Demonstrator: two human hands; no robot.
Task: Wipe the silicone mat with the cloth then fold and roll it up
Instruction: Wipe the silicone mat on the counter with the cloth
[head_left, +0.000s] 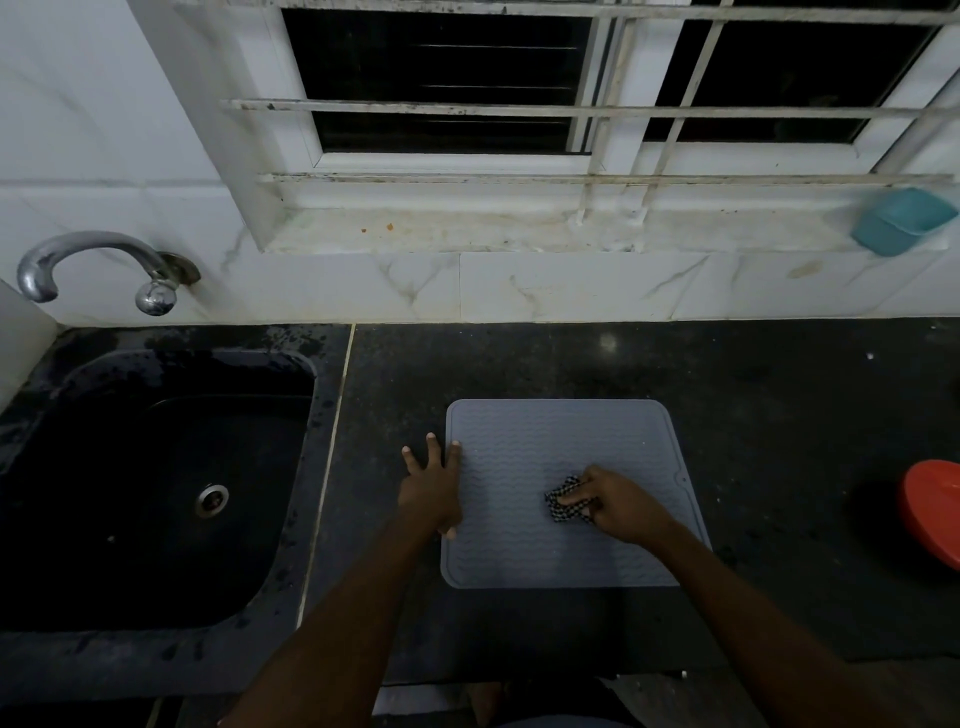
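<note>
The right hand, closed on the bunched cloth, presses mid-mat, unwiped surface lying beyond its knuckles; the left hand lies splayed flat, pinning the edge.

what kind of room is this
Most likely a home kitchen: a dark stone counter with a black sink set into it, a metal tap on the tiled wall, and a barred window above. A grey mat lies flat on the counter.
</note>
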